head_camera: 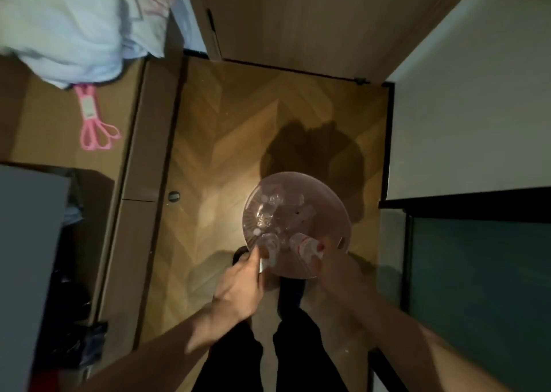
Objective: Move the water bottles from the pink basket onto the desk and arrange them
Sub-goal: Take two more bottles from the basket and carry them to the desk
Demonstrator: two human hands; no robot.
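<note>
Two hands reach into the pink basket standing on the wood floor. Left hand grips one water bottle at the near rim; right hand grips another bottle beside it. More bottles lie blurred inside.

The basket stands on the floor before the person's feet, bottles inside it; the left hand reaches its near rim on the left, the right hand on the right; a counter lies far left, scissors on it, beside a cloth bundle; a door stands behind.
</note>
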